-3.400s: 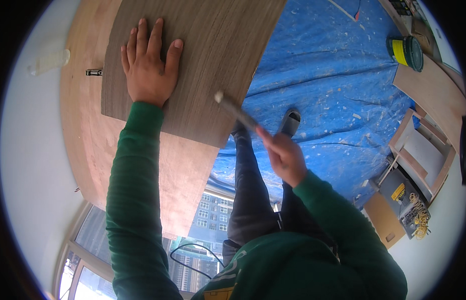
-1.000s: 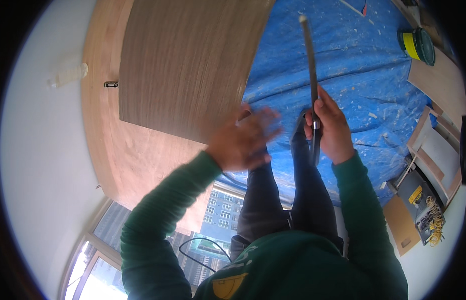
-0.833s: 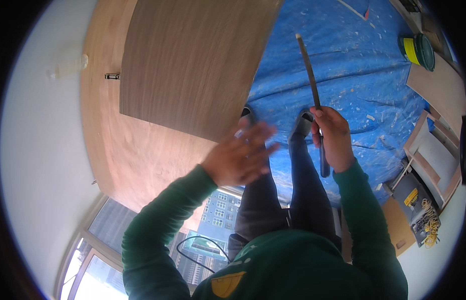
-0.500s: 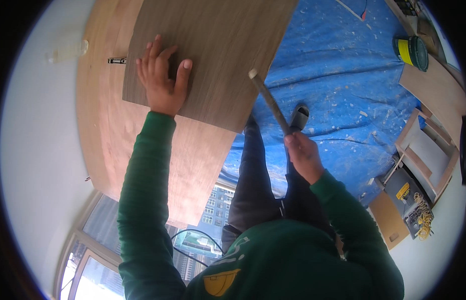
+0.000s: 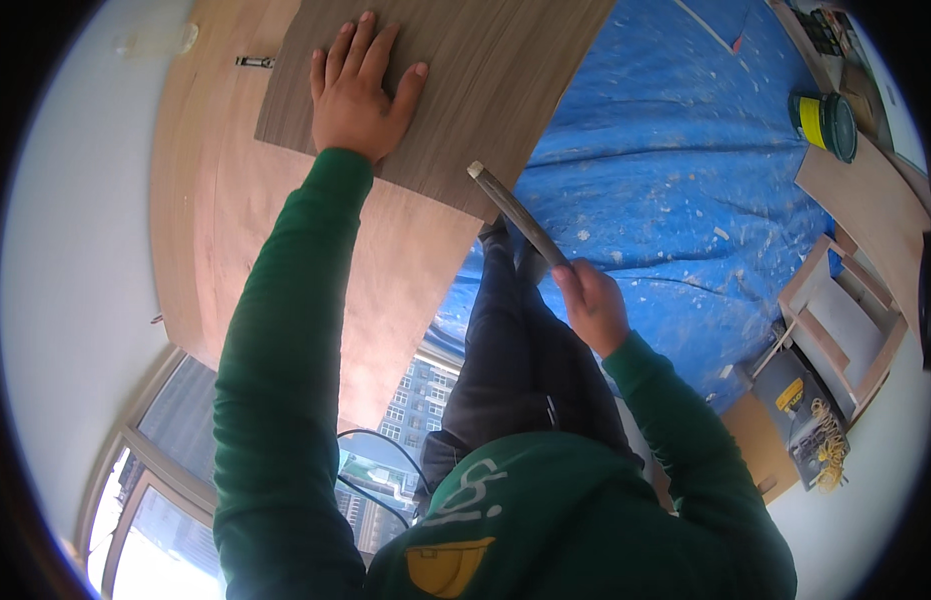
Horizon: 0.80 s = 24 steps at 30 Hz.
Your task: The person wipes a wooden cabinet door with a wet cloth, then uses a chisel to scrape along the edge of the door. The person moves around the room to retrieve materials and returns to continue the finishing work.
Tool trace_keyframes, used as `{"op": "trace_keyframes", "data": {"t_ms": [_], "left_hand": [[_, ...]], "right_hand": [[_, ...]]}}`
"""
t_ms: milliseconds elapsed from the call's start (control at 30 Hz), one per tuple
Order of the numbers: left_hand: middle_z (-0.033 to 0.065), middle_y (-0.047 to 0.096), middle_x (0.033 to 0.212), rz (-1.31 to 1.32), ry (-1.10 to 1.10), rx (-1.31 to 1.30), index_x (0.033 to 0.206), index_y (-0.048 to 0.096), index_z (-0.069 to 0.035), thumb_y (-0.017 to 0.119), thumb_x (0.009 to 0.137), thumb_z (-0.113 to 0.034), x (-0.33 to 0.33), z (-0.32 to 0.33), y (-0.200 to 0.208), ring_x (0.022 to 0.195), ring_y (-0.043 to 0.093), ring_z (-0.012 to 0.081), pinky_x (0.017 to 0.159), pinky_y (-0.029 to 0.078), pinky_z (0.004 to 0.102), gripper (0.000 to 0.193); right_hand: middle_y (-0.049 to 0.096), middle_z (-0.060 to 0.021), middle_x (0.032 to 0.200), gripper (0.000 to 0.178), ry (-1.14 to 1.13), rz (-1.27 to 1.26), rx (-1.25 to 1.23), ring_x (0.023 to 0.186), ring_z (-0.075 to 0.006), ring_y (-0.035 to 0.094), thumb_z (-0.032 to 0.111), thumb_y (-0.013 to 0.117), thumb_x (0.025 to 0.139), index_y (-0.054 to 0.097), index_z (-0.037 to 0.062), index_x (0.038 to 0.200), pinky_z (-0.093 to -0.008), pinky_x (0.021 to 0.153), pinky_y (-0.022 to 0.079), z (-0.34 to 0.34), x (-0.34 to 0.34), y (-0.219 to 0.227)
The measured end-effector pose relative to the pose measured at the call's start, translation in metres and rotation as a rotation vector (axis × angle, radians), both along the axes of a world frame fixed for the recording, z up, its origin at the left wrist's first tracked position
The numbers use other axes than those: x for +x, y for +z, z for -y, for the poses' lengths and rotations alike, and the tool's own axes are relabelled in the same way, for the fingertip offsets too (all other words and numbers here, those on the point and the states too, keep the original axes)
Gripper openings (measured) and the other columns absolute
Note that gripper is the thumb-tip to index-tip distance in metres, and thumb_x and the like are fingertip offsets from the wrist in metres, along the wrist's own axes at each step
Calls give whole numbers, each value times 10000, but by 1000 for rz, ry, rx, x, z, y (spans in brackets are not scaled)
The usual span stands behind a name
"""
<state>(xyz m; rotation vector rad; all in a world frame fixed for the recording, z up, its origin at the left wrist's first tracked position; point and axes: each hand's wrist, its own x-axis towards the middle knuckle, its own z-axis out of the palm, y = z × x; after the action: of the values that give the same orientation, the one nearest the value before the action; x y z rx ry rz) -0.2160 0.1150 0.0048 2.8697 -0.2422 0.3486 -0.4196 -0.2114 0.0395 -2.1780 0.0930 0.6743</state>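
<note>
A grey-brown wood-grain board [image 5: 485,80] lies over a larger, paler wooden panel [image 5: 255,230]. Flat on the darker board, near its left end, rests my left hand [image 5: 360,105], fingers spread and holding nothing. My right hand [image 5: 593,305] is closed around the lower part of a slim wooden stick [image 5: 520,218] with a pale tip. The stick slants up and left, its tip over the board's near right corner; whether it touches the board I cannot tell. Just left of the board, a small metal fitting [image 5: 253,62] sits on the pale panel.
A blue sheet [image 5: 665,190] with pale specks covers the floor to the right. On that side are a dark bucket with a yellow label [image 5: 835,127], a wooden frame [image 5: 825,335], a dark case [image 5: 785,395] and a coiled yellow cord [image 5: 828,445]. Windows [image 5: 165,500] stand at the lower left.
My left hand has shifted to the right on the board, its fingers pointing farther up. The stick's tip has moved left and slightly down. My feet have come closer together.
</note>
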Motion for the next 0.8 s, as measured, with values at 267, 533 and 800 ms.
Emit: {"op": "trace_keyframes", "data": {"t_ms": [267, 533, 800], "left_hand": [[142, 339, 1680, -219, 82, 25, 1575, 419, -62, 464, 1032, -481, 7, 16, 25, 1577, 242, 318, 1308, 119, 482, 687], [156, 369, 1662, -153, 68, 10, 1548, 462, -67, 527, 1001, -447, 1, 13, 19, 1563, 270, 341, 1297, 150, 488, 670], [156, 370, 1661, -133, 55, 2, 1541, 467, -62, 530, 1006, -454, -2, 8, 19, 1555, 283, 341, 1294, 155, 492, 666]], "right_hand": [[587, -174, 618, 432, 11, 28, 34, 575, -402, 601, 403, 590, 1062, 594, 45, 820, -468, 520, 428, -2, -15, -15], [585, -187, 612, 461, 6, 50, -41, 574, -420, 598, 426, 587, 1058, 577, 43, 804, -480, 515, 428, -8, -28, -23], [572, -191, 604, 476, -209, 101, 8, 553, -410, 589, 419, 607, 1052, 568, 34, 773, -450, 498, 413, -44, 26, -14]]}}
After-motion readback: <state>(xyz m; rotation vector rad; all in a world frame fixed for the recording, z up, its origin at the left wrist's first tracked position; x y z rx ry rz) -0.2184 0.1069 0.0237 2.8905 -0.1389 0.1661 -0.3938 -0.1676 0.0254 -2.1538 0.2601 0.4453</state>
